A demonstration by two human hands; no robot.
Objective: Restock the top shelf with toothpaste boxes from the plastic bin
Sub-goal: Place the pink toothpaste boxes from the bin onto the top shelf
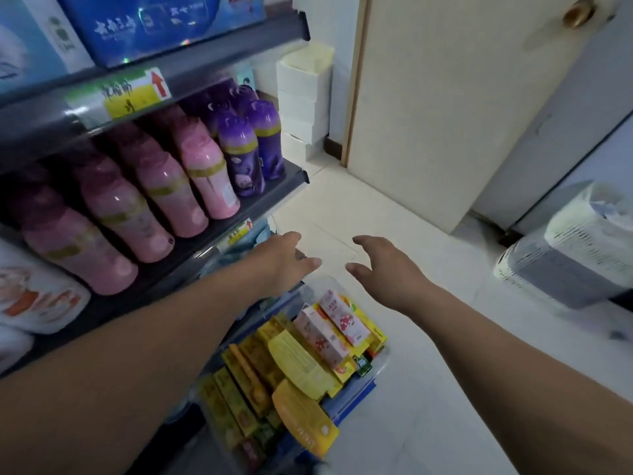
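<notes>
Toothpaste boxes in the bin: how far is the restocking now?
Done: no toothpaste on the visible shelves. In hand: nothing; left hand and right hand reach open near the plastic bin. Left: all yellow boxes and pink boxes filling it.

Looks to be a small shop or its stockroom: dark shelving with yellow price labels on the edges, tidy rows of identical pink bottles and purple bottles, wrapped tissue packs above, white boxes stacked beside a plain door.
</notes>
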